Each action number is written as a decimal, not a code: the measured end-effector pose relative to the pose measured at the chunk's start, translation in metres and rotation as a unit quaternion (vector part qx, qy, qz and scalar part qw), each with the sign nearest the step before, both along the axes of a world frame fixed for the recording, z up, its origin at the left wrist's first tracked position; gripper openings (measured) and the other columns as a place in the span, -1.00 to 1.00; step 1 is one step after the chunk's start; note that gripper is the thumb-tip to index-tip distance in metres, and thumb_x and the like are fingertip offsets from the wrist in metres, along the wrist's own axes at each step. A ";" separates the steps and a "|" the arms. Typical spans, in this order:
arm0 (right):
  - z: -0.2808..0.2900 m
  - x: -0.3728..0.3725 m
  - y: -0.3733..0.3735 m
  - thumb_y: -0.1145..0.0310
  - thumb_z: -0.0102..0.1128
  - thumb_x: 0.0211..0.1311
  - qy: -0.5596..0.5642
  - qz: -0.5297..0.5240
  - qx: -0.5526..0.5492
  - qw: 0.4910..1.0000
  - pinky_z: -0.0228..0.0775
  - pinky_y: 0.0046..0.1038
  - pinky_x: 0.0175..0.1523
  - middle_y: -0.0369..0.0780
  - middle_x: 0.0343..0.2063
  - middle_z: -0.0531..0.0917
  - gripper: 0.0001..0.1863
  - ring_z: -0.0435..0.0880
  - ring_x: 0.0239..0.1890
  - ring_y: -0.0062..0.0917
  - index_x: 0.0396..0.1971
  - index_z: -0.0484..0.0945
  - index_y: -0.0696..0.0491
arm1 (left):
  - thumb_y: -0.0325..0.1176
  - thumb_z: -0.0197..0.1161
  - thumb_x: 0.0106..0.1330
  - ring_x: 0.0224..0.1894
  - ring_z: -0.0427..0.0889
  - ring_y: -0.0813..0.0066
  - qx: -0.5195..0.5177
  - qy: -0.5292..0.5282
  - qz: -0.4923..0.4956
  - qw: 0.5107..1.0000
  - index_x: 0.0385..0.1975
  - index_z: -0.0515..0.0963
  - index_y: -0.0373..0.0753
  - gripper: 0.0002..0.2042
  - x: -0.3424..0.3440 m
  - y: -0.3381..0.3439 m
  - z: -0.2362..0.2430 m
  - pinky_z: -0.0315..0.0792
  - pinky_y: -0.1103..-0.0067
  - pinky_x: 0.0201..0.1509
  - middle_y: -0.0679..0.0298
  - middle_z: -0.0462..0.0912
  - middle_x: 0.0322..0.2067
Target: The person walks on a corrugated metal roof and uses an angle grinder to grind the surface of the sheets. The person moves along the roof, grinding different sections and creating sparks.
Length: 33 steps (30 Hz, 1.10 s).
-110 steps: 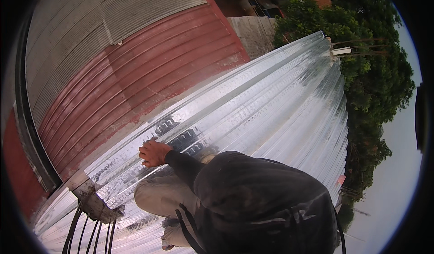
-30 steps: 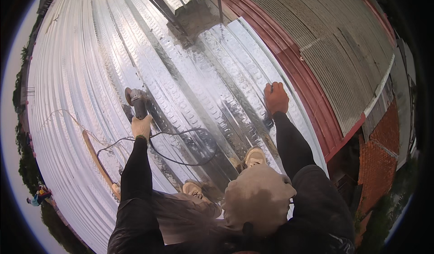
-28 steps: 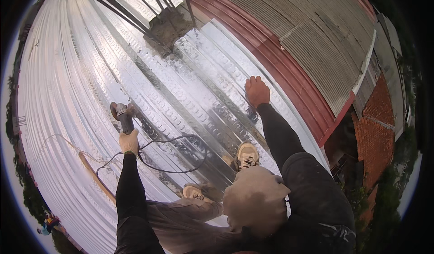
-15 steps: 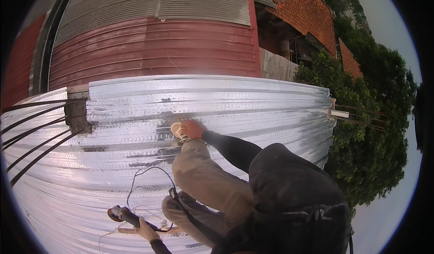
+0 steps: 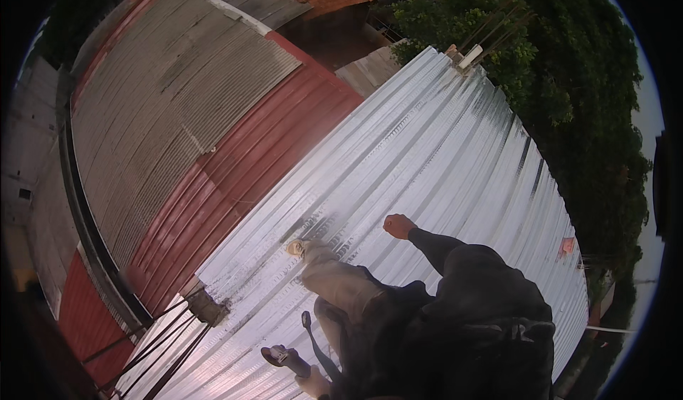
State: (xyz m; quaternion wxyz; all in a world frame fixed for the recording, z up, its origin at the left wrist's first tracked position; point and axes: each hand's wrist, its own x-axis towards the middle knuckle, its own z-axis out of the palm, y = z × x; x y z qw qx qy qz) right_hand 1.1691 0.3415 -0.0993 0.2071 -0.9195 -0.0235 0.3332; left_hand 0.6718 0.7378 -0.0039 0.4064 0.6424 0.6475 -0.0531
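In my left hand (image 5: 313, 383), low in the view, is an angle grinder (image 5: 292, 359). My fingers wrap its dark body, and its disc end points to the left, above the metal sheeting. My right hand (image 5: 399, 226) is held out above the shiny ribbed metal roof (image 5: 398, 186), with its fingers curled into a fist; I see nothing in it. My light shoe (image 5: 296, 248) stands on the sheeting beside a dark smudged patch. A black cable or strap (image 5: 318, 344) hangs by my knee, near the grinder.
A concrete stub (image 5: 208, 307) with several rebar rods (image 5: 160, 346) juts through the roof at lower left. Past the roof edge lies a red and grey corrugated roof (image 5: 235, 129). Another stub with rods (image 5: 466, 58) stands at the far corner, by trees (image 5: 569, 108).
The view has turned, so the roof now slants up to the right. My right hand has left the shoe and is out over the sheeting. My left hand still holds the grinder.
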 end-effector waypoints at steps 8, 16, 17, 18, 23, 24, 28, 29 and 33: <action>0.102 -0.170 -0.207 0.02 0.20 0.47 0.058 0.090 -0.161 0.981 0.61 0.07 0.27 0.11 -0.10 0.83 -0.52 0.79 0.11 0.07 -0.17 0.82 0.19 | -0.29 0.45 0.13 -0.32 0.71 0.11 0.088 -0.038 -0.145 0.985 -0.14 0.54 -0.51 -0.57 0.098 0.023 0.091 0.59 0.20 -0.08 -0.01 0.70 -0.32; 0.136 -0.232 -0.354 0.24 0.16 0.43 0.029 -0.136 -0.223 0.965 0.68 0.00 0.14 -0.03 -0.18 0.84 -0.69 0.85 -0.02 -0.09 -0.29 0.84 0.08 | -0.25 0.50 0.13 -0.22 0.80 0.01 0.059 -0.061 -0.158 0.984 -0.13 0.59 -0.50 -0.56 0.118 -0.028 0.129 0.62 0.16 -0.02 -0.05 0.77 -0.31; 0.132 -0.230 -0.356 0.28 0.16 0.43 0.019 -0.090 -0.238 0.967 0.68 0.00 0.10 -0.05 -0.22 0.84 -0.70 0.86 -0.05 -0.11 -0.33 0.83 0.07 | -0.25 0.51 0.13 -0.21 0.80 0.00 0.055 -0.063 -0.165 0.983 -0.14 0.59 -0.50 -0.55 0.121 -0.036 0.128 0.62 0.16 0.00 -0.06 0.77 -0.31; 0.129 -0.225 -0.357 0.31 0.15 0.42 0.010 -0.045 -0.252 0.967 0.69 -0.01 0.07 -0.08 -0.26 0.84 -0.71 0.86 -0.08 -0.13 -0.37 0.83 0.05 | -0.24 0.51 0.12 -0.21 0.80 -0.01 0.062 -0.051 -0.186 0.979 -0.14 0.60 -0.50 -0.55 0.124 -0.043 0.126 0.62 0.15 0.01 -0.06 0.78 -0.30; 0.137 -0.159 -0.262 0.17 0.31 0.46 -0.104 -0.373 0.187 0.903 0.64 -0.30 -0.26 -0.18 -0.49 0.78 -0.67 0.78 -0.46 -0.46 -0.19 0.81 0.17 | -0.22 0.50 0.08 -0.21 0.81 0.00 0.116 0.026 -0.273 0.955 -0.18 0.60 -0.50 -0.54 0.146 -0.069 0.136 0.62 0.15 0.00 -0.06 0.77 -0.31; 0.141 -0.153 -0.255 0.18 0.29 0.47 -0.103 -0.357 0.235 0.898 0.64 -0.28 -0.24 -0.17 -0.44 0.80 -0.66 0.79 -0.43 -0.45 -0.18 0.81 0.18 | -0.21 0.50 0.09 -0.22 0.81 0.00 0.092 0.022 -0.274 0.957 -0.18 0.60 -0.49 -0.54 0.165 -0.085 0.151 0.62 0.14 -0.01 -0.06 0.77 -0.32; 0.172 -0.133 -0.239 0.16 0.23 0.45 -0.089 -0.292 0.243 0.921 0.64 -0.20 0.05 -0.09 -0.25 0.86 -0.65 0.85 -0.14 -0.23 -0.14 0.79 0.14 | -0.20 0.49 0.11 -0.26 0.81 0.03 0.062 0.006 -0.290 0.955 -0.19 0.60 -0.48 -0.55 0.218 -0.130 0.185 0.62 0.14 -0.05 -0.06 0.76 -0.34; 0.173 -0.135 -0.247 0.16 0.23 0.44 -0.086 -0.297 0.250 0.917 0.64 -0.19 0.06 -0.09 -0.25 0.86 -0.65 0.85 -0.14 -0.21 -0.14 0.80 0.14 | -0.20 0.49 0.11 -0.26 0.80 0.04 0.065 -0.004 -0.310 0.949 -0.20 0.59 -0.48 -0.56 0.232 -0.136 0.180 0.62 0.14 -0.07 -0.06 0.76 -0.34; 0.152 -0.160 -0.312 0.13 0.29 0.41 -0.041 -0.336 0.207 0.918 0.65 -0.16 0.09 -0.05 -0.22 0.87 -0.65 0.86 -0.10 -0.14 -0.17 0.82 0.13 | -0.21 0.49 0.12 -0.25 0.81 -0.03 0.108 -0.053 -0.377 0.918 -0.20 0.62 -0.46 -0.58 0.288 -0.178 0.177 0.63 0.16 -0.03 -0.08 0.78 -0.32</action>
